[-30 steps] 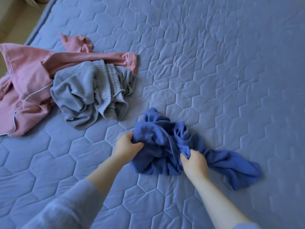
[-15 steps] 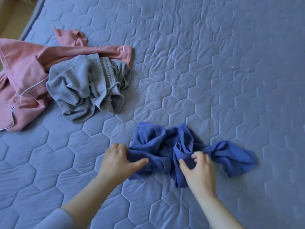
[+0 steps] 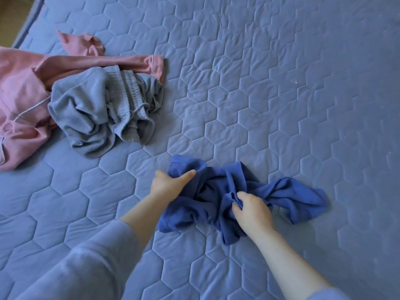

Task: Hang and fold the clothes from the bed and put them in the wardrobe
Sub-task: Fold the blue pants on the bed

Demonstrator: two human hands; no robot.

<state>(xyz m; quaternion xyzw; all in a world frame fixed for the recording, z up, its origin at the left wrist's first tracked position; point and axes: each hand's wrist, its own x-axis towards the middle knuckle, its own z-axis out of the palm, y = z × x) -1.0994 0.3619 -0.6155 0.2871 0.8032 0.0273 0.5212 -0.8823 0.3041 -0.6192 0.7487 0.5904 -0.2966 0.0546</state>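
On bed [image 3: 281,83]: left hand [image 3: 166,184], right hand [image 3: 252,213] grip blue garment [image 3: 218,180], shape unreadable.

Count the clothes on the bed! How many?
3. A pink garment at the left edge, a grey garment bunched partly over it, a blue garment gripped by the left hand and right hand. More may hide underneath.

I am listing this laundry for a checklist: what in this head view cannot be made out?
1. Type of the crumpled dark blue garment: head view, bunched up, with the left hand and right hand gripping it.
2. Full shape of the pink piped garment: cut off by the left edge, partly under the grey ribbed garment.
3. The wardrobe: outside the frame.
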